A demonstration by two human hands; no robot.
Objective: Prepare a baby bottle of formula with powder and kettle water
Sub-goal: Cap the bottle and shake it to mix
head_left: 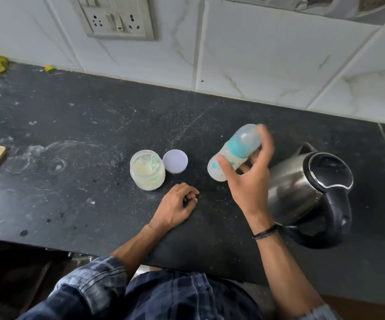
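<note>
The right hand (249, 179) grips the baby bottle (234, 153) clear of the table (71, 135). The thumb is pressed on the near side of the bottle's body and the fingers wrap behind it. The fingertips are smeared by motion, so how tightly they close is hard to judge. The bottle is tilted: its long axis runs from the base, low and towards the left hand (177, 204), up and away to the capped teal-collared top beyond the right fingertips. The left hand rests on the table with its fingers loosely curled, holding nothing, inward of and nearer the body than the bottle's base. Just past its knuckles stands the open powder jar (147, 169) with a scoop (154, 161) inside, its lid (175, 161) lying beside it towards the right hand. The kettle (309, 188) sits on the outer side of the right wrist, with its handle towards the person. Since the collar is on, the free left hand looks best placed to steady or twist the top, and it is the hand nearer the jar.
</note>
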